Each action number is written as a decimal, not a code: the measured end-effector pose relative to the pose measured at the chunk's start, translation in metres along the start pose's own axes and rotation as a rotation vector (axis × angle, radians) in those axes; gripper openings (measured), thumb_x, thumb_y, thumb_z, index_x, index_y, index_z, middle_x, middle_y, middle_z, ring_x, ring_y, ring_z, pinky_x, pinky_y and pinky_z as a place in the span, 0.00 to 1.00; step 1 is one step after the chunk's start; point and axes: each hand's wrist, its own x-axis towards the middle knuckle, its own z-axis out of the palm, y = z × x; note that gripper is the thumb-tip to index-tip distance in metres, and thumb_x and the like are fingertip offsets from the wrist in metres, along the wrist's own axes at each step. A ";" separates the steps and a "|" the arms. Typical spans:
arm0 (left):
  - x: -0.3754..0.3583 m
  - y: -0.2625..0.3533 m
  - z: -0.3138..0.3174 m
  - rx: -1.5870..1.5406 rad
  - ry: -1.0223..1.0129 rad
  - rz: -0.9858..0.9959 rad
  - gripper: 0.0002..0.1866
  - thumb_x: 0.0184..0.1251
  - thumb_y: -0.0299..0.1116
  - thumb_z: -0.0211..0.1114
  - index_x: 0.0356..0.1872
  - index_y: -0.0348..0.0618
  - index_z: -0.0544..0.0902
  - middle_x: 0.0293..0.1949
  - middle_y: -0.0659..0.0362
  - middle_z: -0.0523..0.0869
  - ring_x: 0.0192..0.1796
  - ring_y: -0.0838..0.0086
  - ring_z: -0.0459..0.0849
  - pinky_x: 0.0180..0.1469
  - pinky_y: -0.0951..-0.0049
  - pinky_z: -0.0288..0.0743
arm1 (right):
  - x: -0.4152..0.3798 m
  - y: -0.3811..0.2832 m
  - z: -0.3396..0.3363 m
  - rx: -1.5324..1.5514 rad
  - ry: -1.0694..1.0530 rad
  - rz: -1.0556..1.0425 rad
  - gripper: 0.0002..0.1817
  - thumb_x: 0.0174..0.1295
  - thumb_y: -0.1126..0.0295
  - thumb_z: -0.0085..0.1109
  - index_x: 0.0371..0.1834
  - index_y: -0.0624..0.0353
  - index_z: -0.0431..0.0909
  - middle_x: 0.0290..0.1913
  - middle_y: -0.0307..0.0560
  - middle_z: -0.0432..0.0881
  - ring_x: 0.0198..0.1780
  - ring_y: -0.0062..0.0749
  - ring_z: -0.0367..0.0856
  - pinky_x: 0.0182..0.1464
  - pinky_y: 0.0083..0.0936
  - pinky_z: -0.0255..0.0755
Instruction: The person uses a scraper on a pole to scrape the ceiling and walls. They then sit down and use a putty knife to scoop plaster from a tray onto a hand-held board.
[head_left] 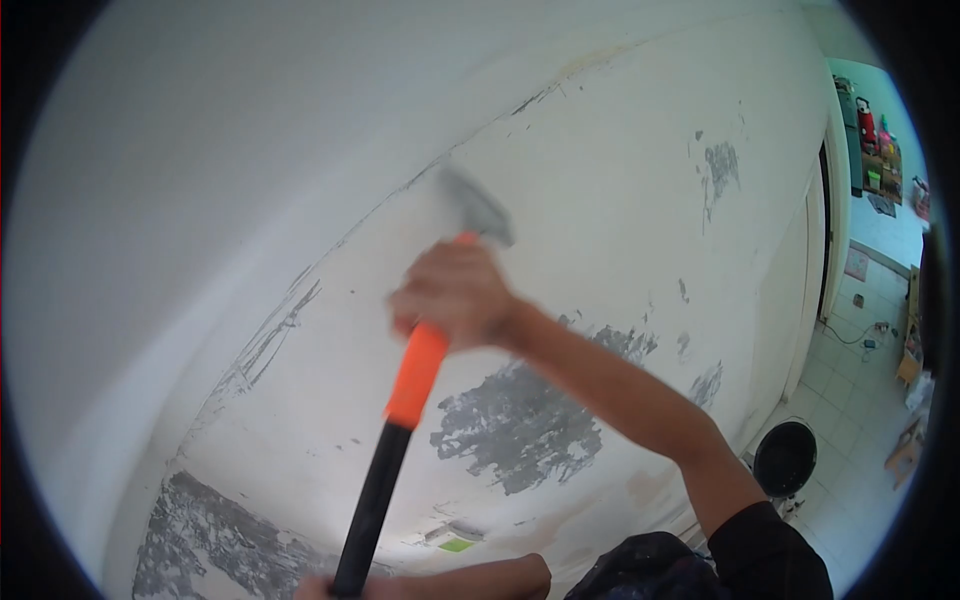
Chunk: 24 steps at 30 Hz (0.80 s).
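White plastered wall (620, 150) fills most of your view, its paint gone in grey patches (520, 425) low down and cracked along the corner line. Your right hand (455, 295) is wrapped tight around the orange upper part of a long-handled scraper (400, 420), whose blurred metal head (478, 205) sits against the wall just above your knuckles. Your left hand (318, 588), at the bottom edge, grips the black lower end of the handle; its fingers are mostly cut off. Far right: tiled floor (850, 380), a black round bucket (785, 458) near the wall base
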 end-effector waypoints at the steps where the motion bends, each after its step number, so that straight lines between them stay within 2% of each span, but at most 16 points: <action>1: -0.002 0.007 -0.016 0.098 0.142 0.056 0.19 0.71 0.36 0.52 0.19 0.52 0.59 0.11 0.70 0.57 0.09 0.85 0.55 0.14 0.79 0.55 | -0.003 0.014 -0.013 -0.054 -0.013 0.030 0.12 0.40 0.67 0.69 0.18 0.47 0.71 0.19 0.34 0.67 0.23 0.29 0.73 0.30 0.28 0.67; 2: 0.001 -0.003 -0.025 0.075 -0.072 -0.160 0.19 0.71 0.36 0.52 0.19 0.52 0.58 0.11 0.69 0.57 0.08 0.84 0.54 0.14 0.80 0.55 | -0.003 0.019 -0.020 -0.107 -0.028 0.055 0.12 0.40 0.67 0.69 0.17 0.47 0.71 0.19 0.34 0.67 0.23 0.28 0.73 0.29 0.28 0.67; 5: 0.013 -0.001 -0.020 0.179 -0.088 -0.177 0.19 0.70 0.36 0.52 0.18 0.52 0.58 0.11 0.69 0.56 0.08 0.85 0.54 0.14 0.79 0.55 | 0.006 0.015 -0.007 -0.045 0.087 0.014 0.12 0.37 0.70 0.67 0.15 0.47 0.69 0.17 0.33 0.64 0.19 0.26 0.68 0.24 0.25 0.61; 7: 0.016 0.002 -0.002 -0.028 -0.106 -0.023 0.19 0.70 0.37 0.52 0.18 0.52 0.59 0.11 0.69 0.56 0.08 0.85 0.54 0.14 0.79 0.55 | 0.009 -0.004 0.003 -0.009 0.048 0.010 0.12 0.37 0.70 0.67 0.15 0.48 0.70 0.17 0.34 0.64 0.19 0.27 0.68 0.24 0.26 0.61; 8: 0.014 0.002 -0.005 -0.040 -0.107 -0.032 0.19 0.70 0.37 0.52 0.18 0.52 0.59 0.11 0.69 0.56 0.08 0.85 0.54 0.14 0.79 0.55 | 0.009 -0.009 0.004 0.041 0.003 0.011 0.12 0.36 0.70 0.68 0.15 0.48 0.70 0.17 0.34 0.64 0.19 0.28 0.68 0.24 0.26 0.61; 10: 0.009 0.007 -0.019 0.056 -0.065 -0.056 0.19 0.70 0.36 0.52 0.18 0.52 0.59 0.12 0.70 0.55 0.09 0.85 0.54 0.14 0.78 0.55 | 0.007 0.005 -0.005 0.029 0.004 0.002 0.11 0.36 0.70 0.67 0.16 0.49 0.71 0.17 0.34 0.65 0.19 0.28 0.68 0.23 0.26 0.61; 11: 0.001 -0.014 -0.009 0.047 0.319 0.164 0.19 0.70 0.36 0.53 0.18 0.52 0.59 0.11 0.70 0.55 0.09 0.85 0.54 0.14 0.78 0.55 | 0.005 0.020 -0.016 -0.026 0.029 -0.001 0.10 0.36 0.70 0.67 0.16 0.49 0.72 0.17 0.34 0.66 0.19 0.29 0.69 0.23 0.26 0.62; 12: -0.004 -0.015 -0.019 0.080 -0.096 -0.154 0.18 0.69 0.35 0.53 0.18 0.53 0.59 0.11 0.70 0.56 0.09 0.85 0.54 0.15 0.78 0.56 | 0.002 0.033 -0.026 -0.079 0.052 -0.004 0.10 0.36 0.71 0.67 0.17 0.49 0.73 0.17 0.34 0.67 0.19 0.29 0.69 0.24 0.27 0.62; 15: -0.003 -0.015 -0.022 0.132 -0.126 -0.217 0.19 0.70 0.35 0.53 0.18 0.53 0.59 0.12 0.69 0.55 0.09 0.84 0.54 0.15 0.78 0.56 | -0.002 0.036 -0.026 -0.100 0.039 0.017 0.09 0.35 0.72 0.66 0.19 0.49 0.74 0.17 0.35 0.69 0.19 0.30 0.70 0.24 0.28 0.63; 18: 0.009 0.001 -0.013 0.073 -0.078 -0.122 0.20 0.72 0.35 0.52 0.18 0.52 0.58 0.11 0.69 0.55 0.10 0.84 0.53 0.15 0.77 0.56 | 0.006 0.015 -0.015 -0.014 0.115 0.014 0.09 0.35 0.72 0.66 0.18 0.48 0.73 0.17 0.34 0.68 0.19 0.29 0.69 0.24 0.27 0.62; 20: 0.007 0.004 -0.010 0.160 -0.018 0.016 0.20 0.73 0.35 0.51 0.19 0.52 0.59 0.11 0.68 0.55 0.10 0.84 0.52 0.15 0.77 0.56 | 0.007 0.008 -0.017 -0.007 -0.083 0.016 0.10 0.35 0.72 0.67 0.18 0.48 0.73 0.17 0.34 0.69 0.19 0.28 0.71 0.24 0.27 0.63; 21: 0.001 0.000 -0.013 0.201 -0.005 -0.005 0.19 0.72 0.34 0.52 0.19 0.52 0.58 0.11 0.68 0.55 0.09 0.83 0.53 0.15 0.77 0.57 | 0.005 0.019 -0.022 -0.046 -0.088 0.000 0.10 0.35 0.71 0.67 0.18 0.47 0.74 0.18 0.33 0.71 0.20 0.28 0.72 0.24 0.27 0.63; 24: -0.021 -0.043 -0.016 0.107 -0.078 -0.241 0.19 0.69 0.32 0.55 0.19 0.52 0.57 0.11 0.68 0.55 0.08 0.83 0.55 0.15 0.77 0.57 | -0.009 0.061 -0.060 -0.145 -0.051 0.075 0.10 0.35 0.69 0.68 0.19 0.46 0.74 0.19 0.33 0.72 0.21 0.29 0.74 0.25 0.28 0.64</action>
